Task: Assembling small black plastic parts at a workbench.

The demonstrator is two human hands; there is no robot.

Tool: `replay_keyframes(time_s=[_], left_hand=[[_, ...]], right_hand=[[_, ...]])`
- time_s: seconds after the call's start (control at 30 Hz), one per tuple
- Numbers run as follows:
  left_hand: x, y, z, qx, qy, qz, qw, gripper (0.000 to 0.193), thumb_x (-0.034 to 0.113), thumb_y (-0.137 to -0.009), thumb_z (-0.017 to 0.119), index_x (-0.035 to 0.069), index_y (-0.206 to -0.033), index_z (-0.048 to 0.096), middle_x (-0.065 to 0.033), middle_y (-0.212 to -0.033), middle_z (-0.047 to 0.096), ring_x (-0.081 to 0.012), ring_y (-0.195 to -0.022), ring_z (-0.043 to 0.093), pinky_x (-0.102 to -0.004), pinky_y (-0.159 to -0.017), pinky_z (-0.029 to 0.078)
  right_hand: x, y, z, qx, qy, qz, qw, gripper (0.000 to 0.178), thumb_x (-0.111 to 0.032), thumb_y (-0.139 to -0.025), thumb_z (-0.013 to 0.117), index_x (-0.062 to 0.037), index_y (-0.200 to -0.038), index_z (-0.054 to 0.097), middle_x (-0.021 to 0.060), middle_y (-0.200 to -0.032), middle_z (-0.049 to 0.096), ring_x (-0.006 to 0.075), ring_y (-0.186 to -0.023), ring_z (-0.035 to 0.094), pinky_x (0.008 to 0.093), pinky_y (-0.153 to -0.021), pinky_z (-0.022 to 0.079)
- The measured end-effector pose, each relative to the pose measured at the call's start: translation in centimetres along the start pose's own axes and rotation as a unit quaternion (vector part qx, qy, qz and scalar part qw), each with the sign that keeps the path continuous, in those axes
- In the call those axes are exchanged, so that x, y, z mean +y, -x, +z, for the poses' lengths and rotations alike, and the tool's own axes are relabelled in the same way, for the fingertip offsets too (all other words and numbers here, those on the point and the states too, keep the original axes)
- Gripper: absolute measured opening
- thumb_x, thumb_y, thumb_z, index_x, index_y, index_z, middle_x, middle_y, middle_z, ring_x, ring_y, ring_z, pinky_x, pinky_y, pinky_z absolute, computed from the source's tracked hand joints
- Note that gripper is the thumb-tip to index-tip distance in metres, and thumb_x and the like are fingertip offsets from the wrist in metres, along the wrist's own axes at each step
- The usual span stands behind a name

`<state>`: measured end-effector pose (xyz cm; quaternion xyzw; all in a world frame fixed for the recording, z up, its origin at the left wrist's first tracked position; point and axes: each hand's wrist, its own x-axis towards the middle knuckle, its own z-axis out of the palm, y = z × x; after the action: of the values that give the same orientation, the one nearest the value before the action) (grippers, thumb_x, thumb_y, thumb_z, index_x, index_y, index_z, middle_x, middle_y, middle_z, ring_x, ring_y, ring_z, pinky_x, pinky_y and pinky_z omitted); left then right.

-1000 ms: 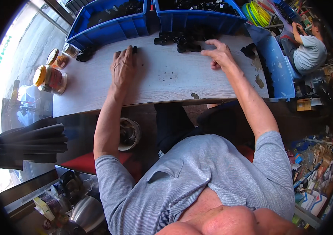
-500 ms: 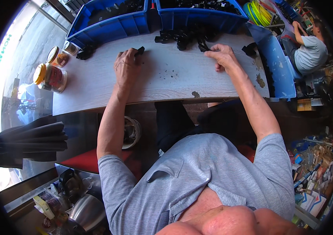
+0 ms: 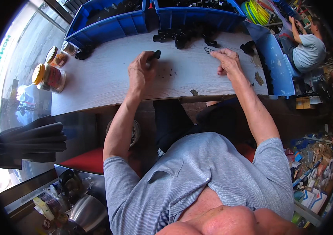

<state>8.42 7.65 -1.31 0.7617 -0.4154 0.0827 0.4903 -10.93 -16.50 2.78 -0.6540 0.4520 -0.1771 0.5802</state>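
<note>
Over the middle of the pale wood-grain table [image 3: 108,84], my left hand [image 3: 141,70] is closed round a small black plastic part [image 3: 157,54], whose end sticks out past the fingers. To its right, my right hand [image 3: 228,62] pinches a small flat piece with a dark outline [image 3: 208,50] between thumb and forefinger. The two hands are apart. A heap of black plastic parts [image 3: 180,37] lies beyond them along the far side of the table. One more black part [image 3: 248,47] rests to the right of my right hand.
Two blue bins [image 3: 109,25] [image 3: 199,15] of black parts stand at the far edge. Jars [image 3: 49,77] and black pieces [image 3: 84,52] are at the left. A light blue bin [image 3: 280,64] adjoins the table's right side. A person [image 3: 309,47] sits beyond it.
My left hand has moved right with the black part, toward the middle. My right hand has drawn slightly away from the heap and now shows a small flat piece in its fingertips.
</note>
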Motion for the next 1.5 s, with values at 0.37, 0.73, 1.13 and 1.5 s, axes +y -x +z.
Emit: replay_keyframes(time_s=[0.37, 0.73, 1.13, 1.5], left_hand=[[4.4, 0.4, 5.2, -0.011, 0.113, -0.031, 0.993, 0.024, 0.01, -0.089, 0.07, 0.002, -0.111, 0.069, -0.0132, -0.099, 0.076, -0.0211, -0.09, 0.075, -0.0317, -0.075, 0.059], [5.6, 1.4, 5.6, -0.037, -0.018, 0.057, 0.998, 0.025, 0.008, -0.083, 0.07, 0.009, -0.109, 0.071, -0.014, -0.098, 0.071, -0.0344, -0.089, 0.069, -0.0406, -0.08, 0.055], [5.7, 0.6, 5.6, -0.089, -0.006, 0.147, 0.985, 0.029, 0.004, -0.087, 0.064, 0.011, -0.114, 0.072, -0.0115, -0.101, 0.071, -0.0324, -0.091, 0.069, -0.0393, -0.08, 0.057], [5.6, 0.9, 5.4, -0.122, -0.03, 0.181, 0.975, 0.034, 0.005, -0.084, 0.066, 0.008, -0.118, 0.07, -0.0122, -0.107, 0.069, -0.0319, -0.097, 0.068, -0.0385, -0.084, 0.056]], right_hand=[[-2.2, 3.8, 3.3, -0.124, 0.189, -0.002, 0.974, 0.037, -0.03, -0.081, 0.082, -0.0035, -0.098, 0.064, 0.0013, -0.062, 0.054, 0.0109, -0.042, 0.051, 0.0278, -0.035, 0.041], [-2.2, 3.3, 4.0, -0.221, 0.121, -0.097, 0.963, 0.054, -0.008, -0.083, 0.07, -0.015, -0.135, 0.058, -0.0014, -0.063, 0.052, 0.0095, -0.042, 0.05, 0.0257, -0.035, 0.04], [-2.2, 2.7, 4.2, -0.2, 0.218, -0.073, 0.952, 0.038, -0.008, -0.083, 0.069, -0.0099, -0.121, 0.063, 0.001, -0.064, 0.055, 0.012, -0.043, 0.05, 0.029, -0.037, 0.042], [-1.3, 2.4, 3.9, -0.208, 0.192, -0.079, 0.956, 0.029, -0.005, -0.082, 0.065, -0.0086, -0.111, 0.064, 0.0003, -0.064, 0.054, 0.0105, -0.044, 0.049, 0.0274, -0.038, 0.039]])
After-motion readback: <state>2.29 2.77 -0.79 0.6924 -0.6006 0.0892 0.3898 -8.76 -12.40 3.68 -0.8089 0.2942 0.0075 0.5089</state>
